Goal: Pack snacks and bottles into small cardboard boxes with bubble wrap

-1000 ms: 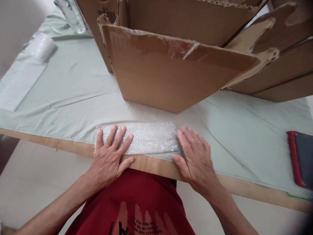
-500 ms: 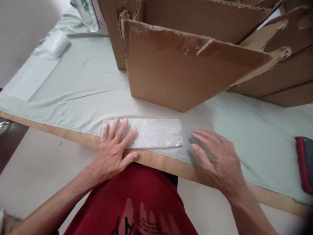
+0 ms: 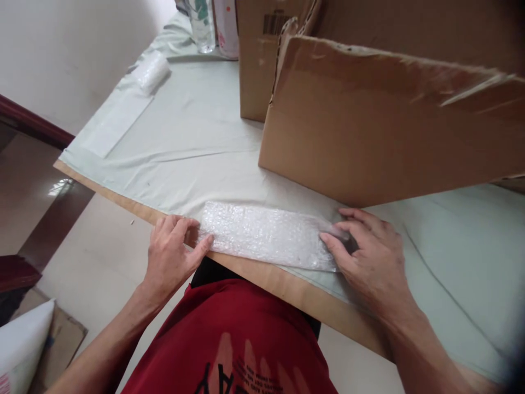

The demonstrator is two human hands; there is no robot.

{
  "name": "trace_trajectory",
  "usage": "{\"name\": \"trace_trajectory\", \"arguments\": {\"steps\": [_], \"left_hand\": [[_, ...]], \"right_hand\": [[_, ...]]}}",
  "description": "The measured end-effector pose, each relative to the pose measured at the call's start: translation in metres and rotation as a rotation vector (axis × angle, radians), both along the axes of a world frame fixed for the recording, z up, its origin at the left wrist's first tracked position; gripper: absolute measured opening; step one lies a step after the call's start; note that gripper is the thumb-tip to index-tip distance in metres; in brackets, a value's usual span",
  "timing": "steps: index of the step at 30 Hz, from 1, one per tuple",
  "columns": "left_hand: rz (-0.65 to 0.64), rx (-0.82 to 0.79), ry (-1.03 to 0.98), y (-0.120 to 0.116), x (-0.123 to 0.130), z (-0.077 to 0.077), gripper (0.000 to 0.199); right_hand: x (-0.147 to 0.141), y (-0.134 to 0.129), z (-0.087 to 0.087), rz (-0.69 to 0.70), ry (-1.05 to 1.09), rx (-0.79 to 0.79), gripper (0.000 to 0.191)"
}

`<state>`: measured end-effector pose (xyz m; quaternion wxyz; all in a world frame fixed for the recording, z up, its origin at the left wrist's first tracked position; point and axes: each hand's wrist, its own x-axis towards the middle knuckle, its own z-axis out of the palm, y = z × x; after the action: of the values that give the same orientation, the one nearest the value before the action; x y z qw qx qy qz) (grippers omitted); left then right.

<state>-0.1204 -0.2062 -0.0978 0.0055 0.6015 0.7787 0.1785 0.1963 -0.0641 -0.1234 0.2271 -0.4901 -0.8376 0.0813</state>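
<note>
A flat rectangle of clear bubble wrap [image 3: 266, 235] lies near the table's front edge. At its left end, my left hand [image 3: 174, 249] pinches the short edge between thumb and fingers. My right hand [image 3: 365, 251] has its thumb on top of the right end and its fingers curled at that edge, gripping it. The right end looks slightly blurred.
A large open cardboard box [image 3: 381, 126] stands right behind the wrap, with another carton [image 3: 258, 71] beside it. A roll of bubble wrap [image 3: 151, 72] with a white strip [image 3: 118, 126] lies on the cloth-covered table [image 3: 205, 120] at the left. Bottles stand behind.
My left hand has gone from lying flat on the wrap to pinching its left end. My right hand has closed on the right end. The view has shifted left.
</note>
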Motion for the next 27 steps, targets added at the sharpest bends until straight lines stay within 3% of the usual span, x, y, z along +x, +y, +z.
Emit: {"name": "trace_trajectory", "arguments": {"steps": [3, 7, 12, 17, 20, 23, 27], "left_hand": [[0.003, -0.048, -0.071, 0.004, 0.0, 0.006, 0.019], [0.03, -0.126, -0.216, 0.004, 0.005, 0.015, 0.019], [0.102, -0.203, -0.403, 0.008, 0.014, 0.023, 0.015], [0.141, -0.152, -0.533, 0.014, 0.018, 0.023, 0.067], [0.128, -0.181, -0.603, 0.017, 0.02, 0.02, 0.074], [0.131, -0.231, -0.621, 0.022, 0.022, 0.018, 0.073], [0.127, -0.28, -0.569, 0.031, 0.027, 0.023, 0.067]], "right_hand": [[-0.005, -0.008, 0.011, -0.011, 0.168, -0.128, 0.019], [-0.002, -0.017, 0.024, -0.167, 0.328, -0.336, 0.023], [0.012, -0.023, 0.026, -0.307, 0.419, -0.426, 0.026], [0.029, -0.027, 0.023, -0.38, 0.464, -0.49, 0.033], [0.039, -0.029, 0.024, -0.391, 0.452, -0.597, 0.052], [0.047, -0.033, 0.025, -0.358, 0.394, -0.59, 0.068], [0.056, -0.04, 0.021, -0.322, 0.283, -0.49, 0.068]]}}
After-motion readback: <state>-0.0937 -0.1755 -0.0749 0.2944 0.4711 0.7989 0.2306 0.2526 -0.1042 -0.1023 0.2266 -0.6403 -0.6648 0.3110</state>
